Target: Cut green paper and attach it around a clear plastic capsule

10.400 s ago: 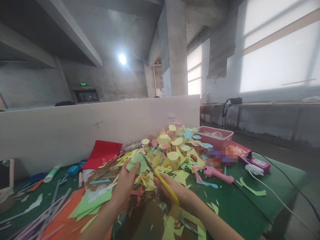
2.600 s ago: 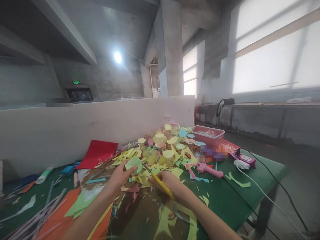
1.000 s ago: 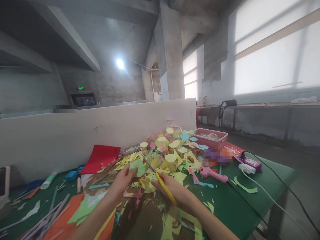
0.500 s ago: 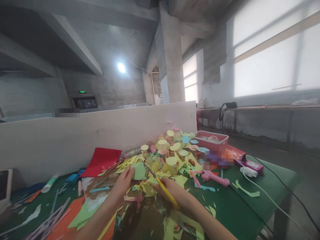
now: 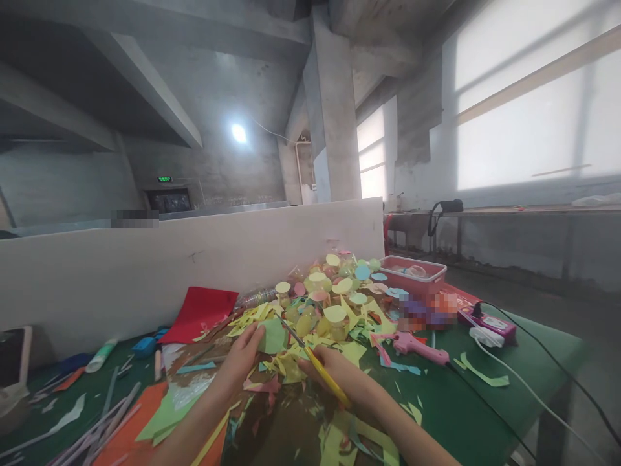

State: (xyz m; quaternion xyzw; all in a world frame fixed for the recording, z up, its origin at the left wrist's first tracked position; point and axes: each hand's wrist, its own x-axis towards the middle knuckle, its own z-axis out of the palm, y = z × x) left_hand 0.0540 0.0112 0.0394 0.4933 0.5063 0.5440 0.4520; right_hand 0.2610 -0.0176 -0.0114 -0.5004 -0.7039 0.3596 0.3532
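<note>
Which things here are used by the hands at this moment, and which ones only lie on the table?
In use:
left hand holding the green paper piece
right hand holding the yellow scissors

Lying about:
pink glue gun
pink tray
red sheet
glue stick
power strip

Bundle (image 5: 427, 309) blurred — device (image 5: 13, 355) cropped by picture's edge.

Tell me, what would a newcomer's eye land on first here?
A heap of coloured paper scraps and discs fills the middle of the green table. Just before it, the left hand pinches a green paper piece while the right hand holds yellow-handled scissors at its edge. A pink glue gun lies to the right.
</note>
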